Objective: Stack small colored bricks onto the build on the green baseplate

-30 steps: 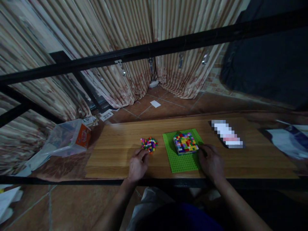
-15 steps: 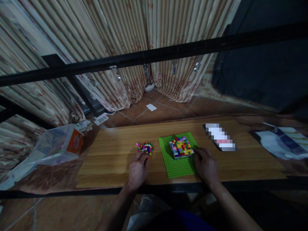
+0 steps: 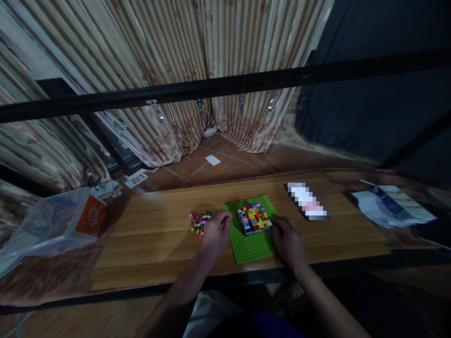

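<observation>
Nearest, at lower centre, the left hand [image 3: 216, 232] stands beside the left edge of the green board [image 3: 250, 250], thumb and finger pinched on what looks like a small orange brick [image 3: 230, 216]. Lower right of centre, the right hand [image 3: 289, 238] is curled at the right side of the brick block [image 3: 254, 218], which sits on the board; whether those fingers grip anything or merely rest there, I cannot tell. The step in hand appears to be passing one brick from pile towards block, not yet set down. The next move would call for a light, exact pinch and a steady block.

The left hand partly covers the brick pile [image 3: 197, 221] on the table [image 3: 148, 246], left of centre. Further back, at right, a phone [image 3: 307, 202] has its screen blurred into squares. The plastic box [image 3: 52, 225] at lower left has hazy contents, and the curtains [image 3: 169, 56] are cut off above.
</observation>
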A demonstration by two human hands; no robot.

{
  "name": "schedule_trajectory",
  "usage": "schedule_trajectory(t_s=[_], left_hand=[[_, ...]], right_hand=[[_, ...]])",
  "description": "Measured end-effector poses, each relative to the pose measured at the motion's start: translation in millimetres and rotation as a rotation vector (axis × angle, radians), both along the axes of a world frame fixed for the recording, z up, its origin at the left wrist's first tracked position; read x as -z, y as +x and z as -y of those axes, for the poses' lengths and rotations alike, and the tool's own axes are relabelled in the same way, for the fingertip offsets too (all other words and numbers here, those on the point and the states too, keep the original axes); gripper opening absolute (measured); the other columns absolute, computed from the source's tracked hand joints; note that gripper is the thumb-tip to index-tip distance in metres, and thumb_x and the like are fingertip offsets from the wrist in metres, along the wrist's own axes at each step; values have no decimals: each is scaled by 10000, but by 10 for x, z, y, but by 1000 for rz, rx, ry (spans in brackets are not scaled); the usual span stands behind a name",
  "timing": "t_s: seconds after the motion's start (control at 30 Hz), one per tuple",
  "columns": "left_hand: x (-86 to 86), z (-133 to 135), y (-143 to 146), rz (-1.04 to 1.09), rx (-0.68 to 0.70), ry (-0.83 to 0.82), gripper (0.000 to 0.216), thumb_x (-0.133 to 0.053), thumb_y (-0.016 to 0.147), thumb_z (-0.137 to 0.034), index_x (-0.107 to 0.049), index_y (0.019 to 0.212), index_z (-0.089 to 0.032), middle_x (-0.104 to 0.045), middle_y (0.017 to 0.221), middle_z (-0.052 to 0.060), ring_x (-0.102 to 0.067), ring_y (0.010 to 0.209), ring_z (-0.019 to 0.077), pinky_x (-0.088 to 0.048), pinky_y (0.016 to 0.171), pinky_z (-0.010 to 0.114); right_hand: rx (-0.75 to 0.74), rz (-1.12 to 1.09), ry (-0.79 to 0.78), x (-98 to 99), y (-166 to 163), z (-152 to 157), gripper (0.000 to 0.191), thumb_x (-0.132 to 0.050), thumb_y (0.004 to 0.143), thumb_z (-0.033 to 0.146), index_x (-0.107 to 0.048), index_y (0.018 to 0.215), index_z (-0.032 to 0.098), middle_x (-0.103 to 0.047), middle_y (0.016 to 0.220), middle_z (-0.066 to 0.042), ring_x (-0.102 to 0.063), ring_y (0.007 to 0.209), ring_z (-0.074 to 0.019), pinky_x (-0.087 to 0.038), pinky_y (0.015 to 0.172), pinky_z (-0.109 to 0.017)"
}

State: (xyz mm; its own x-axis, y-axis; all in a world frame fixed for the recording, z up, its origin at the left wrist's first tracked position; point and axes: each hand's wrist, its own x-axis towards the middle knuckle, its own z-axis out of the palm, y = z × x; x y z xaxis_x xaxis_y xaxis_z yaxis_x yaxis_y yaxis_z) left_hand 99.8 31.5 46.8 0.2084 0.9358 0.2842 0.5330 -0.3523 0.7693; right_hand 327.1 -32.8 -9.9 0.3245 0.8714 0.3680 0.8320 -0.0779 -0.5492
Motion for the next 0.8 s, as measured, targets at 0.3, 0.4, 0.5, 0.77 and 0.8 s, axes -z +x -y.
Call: schedule_trajectory(t_s=[0.3, 0.4, 0.5, 0.77, 0.8], left_hand=[[7, -125, 272, -117, 41, 97, 201, -510, 907, -175, -698, 970, -209, -719, 925, 25, -665, 862, 151, -520, 816, 271], [17, -149, 312, -196, 27, 99, 201, -500, 916, -196, -679, 1005, -221, -716, 967, 26, -669, 893, 160, -521, 829, 277], [15, -163, 335, -256, -4, 62, 189, -512, 910, -205, -657, 1027, -230, -719, 974, 25, -679, 881, 166, -527, 810, 279], [11, -168, 334, -240, -20, 69, 140, -541, 882, -182, -641, 967, -233, -720, 902, 11, -677, 818, 158, -513, 752, 262], [17, -164, 332, -234, -15, 78, 138, -537, 886, -185, -644, 957, -234, -717, 896, 7, -674, 819, 154, -509, 752, 256]], right_hand=[[3, -22, 2, 16, -3, -5, 279, -440, 890, 272, -685, 988, 178, -649, 1091, -110, -631, 942, -230, -519, 839, -381], [-10, -24, 17, 18, -1, -1, 282, -437, 893, 269, -683, 995, 178, -646, 1094, -114, -629, 945, -232, -517, 852, -388], [-22, -27, 20, 21, 6, -1, 285, -437, 892, 269, -684, 1000, 177, -648, 1082, -117, -630, 940, -231, -519, 844, -387], [-19, -20, 36, 39, 12, -6, 289, -436, 891, 281, -689, 994, 186, -651, 1074, -116, -633, 936, -233, -520, 838, -389], [-17, -22, 37, 38, 11, -6, 286, -437, 892, 280, -689, 989, 186, -651, 1077, -116, -633, 935, -232, -519, 836, -387]])
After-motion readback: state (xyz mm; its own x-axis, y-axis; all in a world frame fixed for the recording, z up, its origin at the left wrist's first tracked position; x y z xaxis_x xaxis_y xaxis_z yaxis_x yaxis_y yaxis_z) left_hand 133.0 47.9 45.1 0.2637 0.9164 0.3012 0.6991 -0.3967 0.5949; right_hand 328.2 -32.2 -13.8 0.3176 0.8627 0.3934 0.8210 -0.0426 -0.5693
